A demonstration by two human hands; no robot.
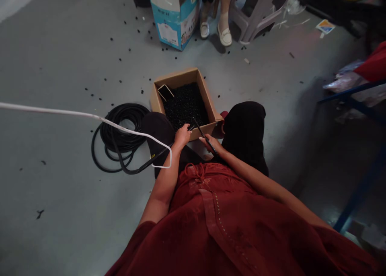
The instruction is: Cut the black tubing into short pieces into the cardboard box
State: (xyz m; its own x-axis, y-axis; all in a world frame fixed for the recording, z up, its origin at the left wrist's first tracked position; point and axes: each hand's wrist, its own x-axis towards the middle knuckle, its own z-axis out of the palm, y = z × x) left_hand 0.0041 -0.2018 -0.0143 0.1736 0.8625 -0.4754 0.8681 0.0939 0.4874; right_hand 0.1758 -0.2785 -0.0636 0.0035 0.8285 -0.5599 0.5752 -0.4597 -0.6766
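Note:
My left hand [182,136] grips a black cable [150,159] just above the rim of a cardboard box [177,77]. The cable runs back to a black cable coil [120,127] on the floor. My right hand [209,144] closes on a slim black tool [204,135], possibly scissors, over the box's near edge. The box holds a heap of small black pieces [185,105], with a small white-edged card [165,92] at its left corner. A white cord [99,118] crosses from the left and loops down beside my left forearm.
Small black pieces lie scattered over the grey floor. Ahead stand a blue-and-white carton [174,14], a person's feet in white shoes [217,30] and a grey plastic stool [256,10]. A blue metal frame [358,187] stands at the right.

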